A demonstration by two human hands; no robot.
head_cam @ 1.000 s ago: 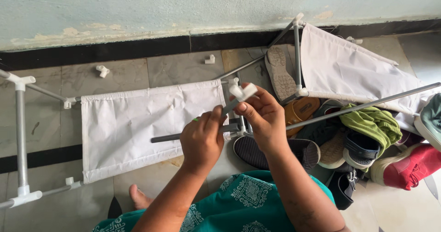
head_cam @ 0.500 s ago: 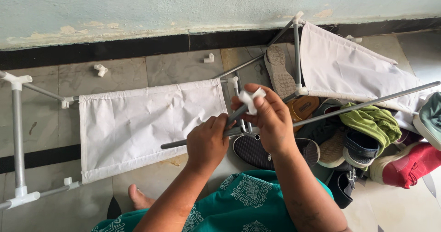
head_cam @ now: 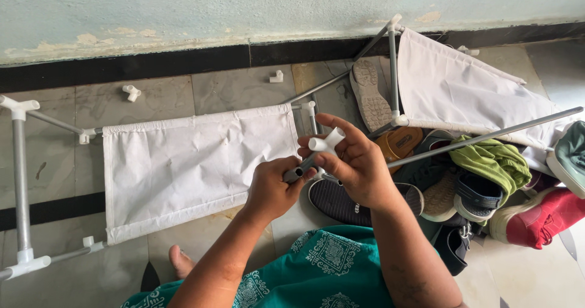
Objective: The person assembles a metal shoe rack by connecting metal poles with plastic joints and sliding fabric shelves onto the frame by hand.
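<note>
Grip: right hand [head_cam: 359, 168] pinches white connector [head_cam: 326, 142] w/ thumb + fingers, left hand [head_cam: 274, 186] fisted round short grey tube [head_cam: 298, 169] just below it. Vs 0.5 s ago: connector turned, now sits on the tube end; the long rod the left hand also held is out of its grip. Looks like the joint's seating, can't tell if fully home. Both held over floor [head_cam: 244, 88], above white fabric shelf [head_cam: 195, 162], shoes [head_cam: 487, 192] to right.
</note>
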